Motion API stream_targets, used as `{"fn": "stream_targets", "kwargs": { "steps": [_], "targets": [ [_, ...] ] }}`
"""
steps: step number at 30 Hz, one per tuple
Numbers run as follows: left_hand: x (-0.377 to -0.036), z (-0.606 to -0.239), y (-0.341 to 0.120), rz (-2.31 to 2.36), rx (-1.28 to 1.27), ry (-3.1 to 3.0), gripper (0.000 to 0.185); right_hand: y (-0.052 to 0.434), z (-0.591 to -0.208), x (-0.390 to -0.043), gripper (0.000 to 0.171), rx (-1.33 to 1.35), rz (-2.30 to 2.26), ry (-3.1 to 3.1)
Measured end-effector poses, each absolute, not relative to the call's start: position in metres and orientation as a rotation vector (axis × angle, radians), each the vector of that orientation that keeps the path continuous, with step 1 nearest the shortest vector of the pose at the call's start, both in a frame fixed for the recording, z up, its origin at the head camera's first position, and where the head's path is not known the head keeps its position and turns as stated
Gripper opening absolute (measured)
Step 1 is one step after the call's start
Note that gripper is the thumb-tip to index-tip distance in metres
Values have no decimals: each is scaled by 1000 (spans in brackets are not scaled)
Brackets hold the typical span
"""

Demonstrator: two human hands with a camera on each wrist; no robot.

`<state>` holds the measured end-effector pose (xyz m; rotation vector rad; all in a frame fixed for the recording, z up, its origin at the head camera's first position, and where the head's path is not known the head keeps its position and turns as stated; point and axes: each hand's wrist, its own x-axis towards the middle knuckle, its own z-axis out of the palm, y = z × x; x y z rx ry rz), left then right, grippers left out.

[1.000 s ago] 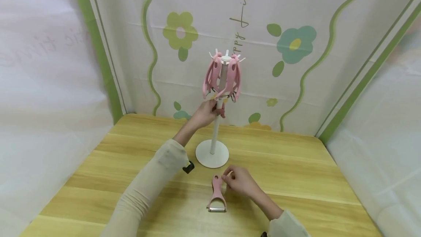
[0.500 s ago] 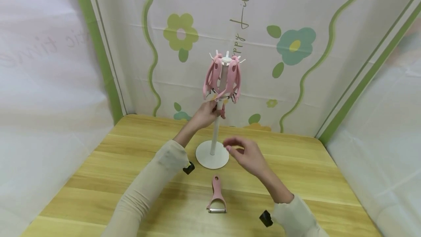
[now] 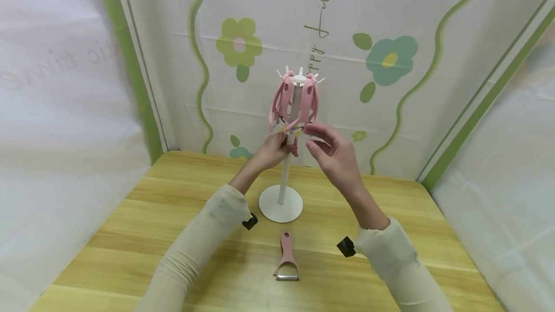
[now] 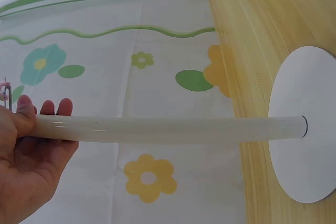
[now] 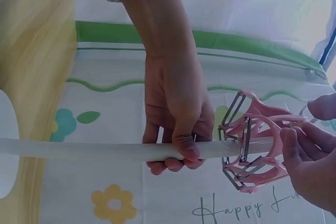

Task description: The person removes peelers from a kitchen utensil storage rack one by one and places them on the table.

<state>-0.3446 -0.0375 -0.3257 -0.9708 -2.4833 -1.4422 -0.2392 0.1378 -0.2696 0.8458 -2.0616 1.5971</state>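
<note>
A white stand [image 3: 281, 203] rises from the wooden table [image 3: 390, 215], with several pink peelers [image 3: 295, 102] hanging from hooks at its top. My left hand [image 3: 274, 149] grips the stand's pole [image 4: 157, 128] just below them; the right wrist view shows the left hand [image 5: 176, 124] with its fingers wrapped round the pole. My right hand [image 3: 318, 141] is raised beside the hanging peelers [image 5: 252, 145], holding nothing, with its loosely curled fingers [image 5: 296, 142] at their lower ends. Another pink peeler [image 3: 286, 256] lies flat on the table in front of the base.
Flowered white-and-green curtains [image 3: 390, 57] close in the table at the back and on both sides. The round stand base [image 4: 307, 124] sits near the table's far edge. Bare wood lies to the left and right of the stand.
My right hand let go of the peeler lying on the table and rose up to the hanging peelers. The left hand stayed on the pole.
</note>
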Motion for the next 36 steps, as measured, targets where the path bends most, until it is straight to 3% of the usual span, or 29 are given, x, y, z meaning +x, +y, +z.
{"fn": "stream_targets", "kwargs": {
  "steps": [11, 23, 36],
  "targets": [
    [-344, -325, -37, -1424, -959, -2500, 5, 126, -246, -263, 42, 636, 1671, -1982],
    [-346, -327, -37, -1433, -1009, -2466, 16, 115, -238, -283, 37, 382, 1862, -2036],
    [-346, -325, -38, -1382, -980, -2533, 12, 117, -231, -281, 31, 421, 2135, -1916]
  ]
}}
